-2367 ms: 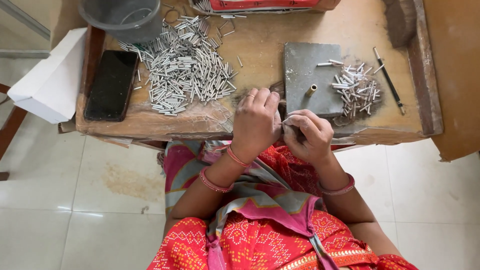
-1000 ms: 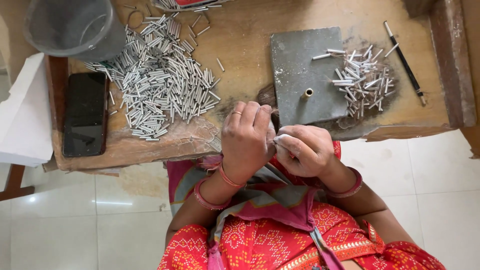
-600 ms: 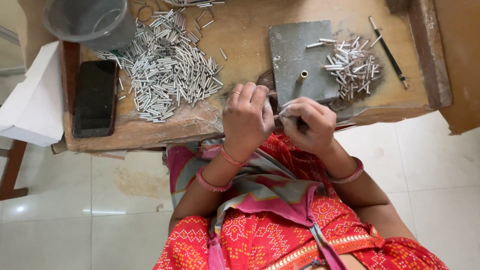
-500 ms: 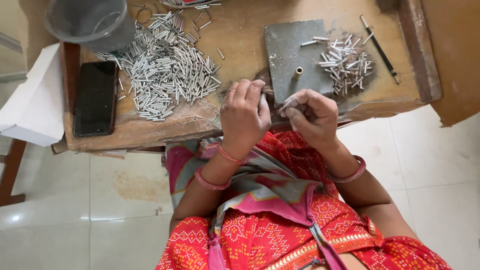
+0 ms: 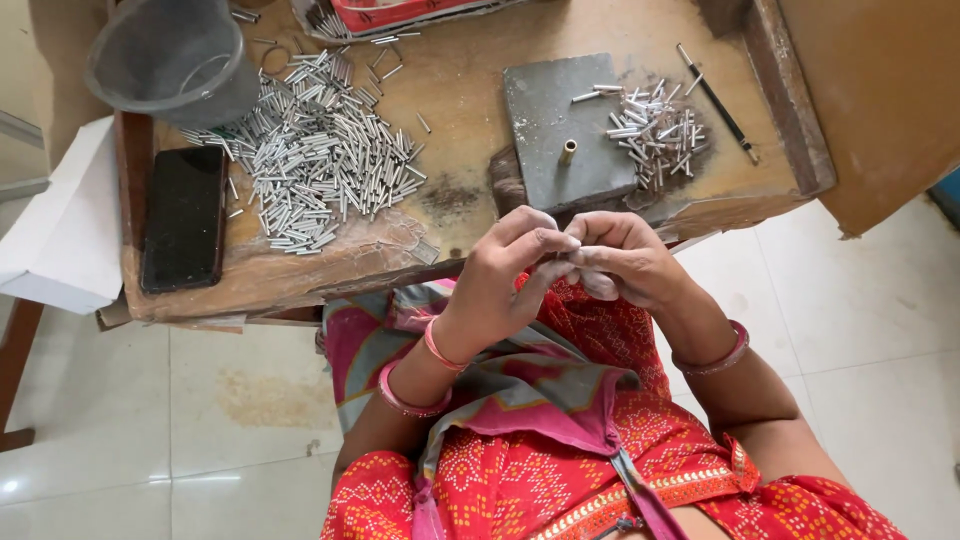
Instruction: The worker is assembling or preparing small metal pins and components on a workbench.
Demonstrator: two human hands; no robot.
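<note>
Piece in hand: a small metal piece (image 5: 568,256), mostly hidden, was pinched where the fingertips of both hands met, above the lap and just off the near edge of the surface (image 5: 460,80).
Left hand (image 5: 505,275): its grip was curled, thumb and forefinger closed toward the piece.
Right hand (image 5: 625,265): its grip was likewise clenched around the same spot; which hand bore the piece could not be told.
Handling, as a judgement: likely light, stiff and smooth like the tubes nearby, so apt to slip or roll; best taken across its sides between fingertip pads, not by the ends.
Nearest things: a grey metal block (image 5: 565,125) with a short brass peg (image 5: 567,152) standing on it, and a small heap of short metal tubes (image 5: 655,130) beside a dark thin tool (image 5: 718,103).
Farther out: a large spread of longer silvery tubes (image 5: 320,160), a dark phone (image 5: 185,220), a grey plastic cup (image 5: 175,60), a white box (image 5: 65,230).
</note>
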